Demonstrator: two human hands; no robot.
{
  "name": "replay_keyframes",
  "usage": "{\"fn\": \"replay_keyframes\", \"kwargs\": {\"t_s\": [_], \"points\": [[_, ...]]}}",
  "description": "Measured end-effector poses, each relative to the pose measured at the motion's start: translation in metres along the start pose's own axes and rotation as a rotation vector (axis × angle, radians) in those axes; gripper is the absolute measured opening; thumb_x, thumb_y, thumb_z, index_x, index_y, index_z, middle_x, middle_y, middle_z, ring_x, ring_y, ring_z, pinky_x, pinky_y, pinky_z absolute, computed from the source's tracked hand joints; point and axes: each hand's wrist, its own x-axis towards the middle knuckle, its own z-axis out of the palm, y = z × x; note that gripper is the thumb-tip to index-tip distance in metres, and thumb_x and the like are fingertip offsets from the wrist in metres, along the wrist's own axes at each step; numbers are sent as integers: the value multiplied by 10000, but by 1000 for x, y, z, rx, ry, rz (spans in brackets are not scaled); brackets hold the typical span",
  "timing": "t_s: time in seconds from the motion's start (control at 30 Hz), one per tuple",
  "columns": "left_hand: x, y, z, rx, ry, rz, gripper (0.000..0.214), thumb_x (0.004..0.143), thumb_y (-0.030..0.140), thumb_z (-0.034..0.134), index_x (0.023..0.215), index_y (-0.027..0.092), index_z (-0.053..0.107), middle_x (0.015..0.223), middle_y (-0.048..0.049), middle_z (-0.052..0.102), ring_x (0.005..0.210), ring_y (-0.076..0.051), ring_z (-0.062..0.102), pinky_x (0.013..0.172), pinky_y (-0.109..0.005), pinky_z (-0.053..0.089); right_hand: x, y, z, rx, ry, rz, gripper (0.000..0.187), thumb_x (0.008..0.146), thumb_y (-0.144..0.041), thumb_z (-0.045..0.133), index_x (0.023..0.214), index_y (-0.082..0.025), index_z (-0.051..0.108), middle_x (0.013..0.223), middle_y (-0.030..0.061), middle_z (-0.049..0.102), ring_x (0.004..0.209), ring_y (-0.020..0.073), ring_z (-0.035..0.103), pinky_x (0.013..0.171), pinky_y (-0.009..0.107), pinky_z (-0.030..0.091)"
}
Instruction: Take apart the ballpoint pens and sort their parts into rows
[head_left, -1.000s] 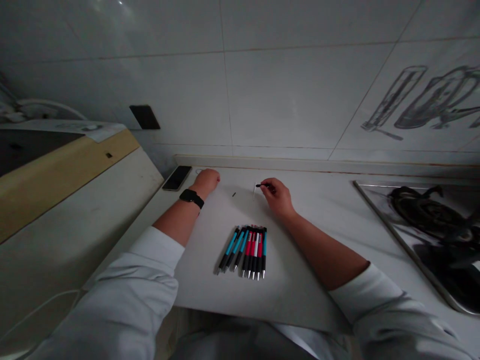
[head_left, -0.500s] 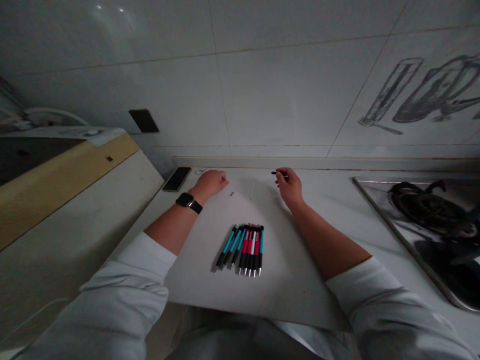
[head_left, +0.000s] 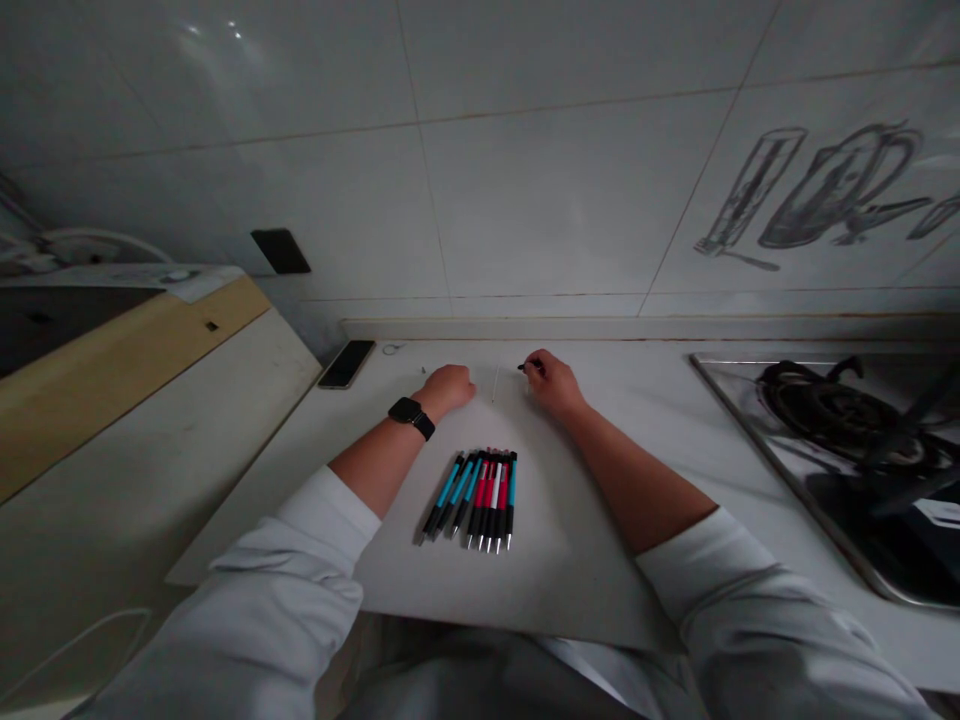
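Several blue and red pens [head_left: 472, 497] with black grips lie side by side on a white sheet [head_left: 555, 560] on the counter. My left hand [head_left: 448, 387], a black watch on its wrist, rests closed on the sheet beyond the pens; what its fingers hold is hidden. My right hand [head_left: 551, 381] pinches a small black pen part [head_left: 525, 366] at the sheet's far edge. A thin white refill [head_left: 495, 382] lies between the two hands.
A dark phone [head_left: 346, 363] lies at the back left of the counter. A gas hob [head_left: 840, 440] with black pan supports fills the right side. A tiled wall stands close behind, and a wooden-edged surface [head_left: 135, 340] runs along the left.
My left hand has slid right, covering the spot where a small black piece lay. My right hand lifted the black part toward the wall and has come back down beside the refill.
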Motion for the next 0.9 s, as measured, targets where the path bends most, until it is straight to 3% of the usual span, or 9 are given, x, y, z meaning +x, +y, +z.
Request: {"fn": "replay_keyframes", "kwargs": {"t_s": [0.13,0.23,0.33,0.4,0.5,0.57,0.67,0.9], "points": [[-1,14,2,-30,31,-9,344,916,274,520,1099,120,768,1101,-196,758,1045,-283,717,866,-327,537,6,4,-10,117,27,207,298,906,-269,369,1039,-210,629,845,26,712,730,173,642,677,261,470],[-3,17,4,-51,60,-41,329,921,268,527,1104,117,754,1103,-198,753,1037,-285,715,858,-332,538,6,2,-18,-69,-11,227,365,951,-310,316,887,-199,658,791,49,698,742,191,637,666,269,458],[-7,19,5,-71,103,-64,327,940,263,526,1155,113,720,1146,-200,733,1068,-280,697,891,-336,531,1,-9,-17,-345,-189,172,360,964,-410,439,807,-196,682,855,89,731,830,216,660,722,283,461],[-11,21,3,-97,156,-69,343,966,311,523,1191,119,698,1190,-195,710,1086,-273,682,921,-342,524,-4,-20,-11,-502,-308,158,351,959,-467,508,887,-193,715,969,130,753,915,243,682,771,300,478],[-13,27,-2,-127,204,-52,407,992,448,504,1177,147,707,1200,-180,695,1090,-269,673,934,-346,521,-10,-33,-2,-646,-359,178,386,985,-462,495,1091,-162,713,1126,210,735,1025,297,698,829,355,510],[-11,34,-5,-103,141,-19,452,991,498,484,1157,155,728,1196,-183,702,1114,-282,671,929,-346,525,-11,-38,0,-682,-368,204,372,1007,-380,464,1173,-131,685,1171,243,716,1065,314,701,861,384,521],[-1,47,-9,-52,-3,23,430,975,430,493,1152,136,752,1179,-206,724,1133,-305,678,907,-350,538,-9,-37,-3,-697,-377,266,342,1016,-271,432,1227,-111,648,1199,256,704,1093,312,704,885,393,527],[21,66,-11,-44,-90,53,381,902,291,538,1165,137,766,1173,-213,743,1116,-304,698,877,-334,553,-4,-20,-22,-656,-314,308,374,1018,-380,456,1282,-138,568,1213,242,697,1111,330,689,882,414,528]]}}
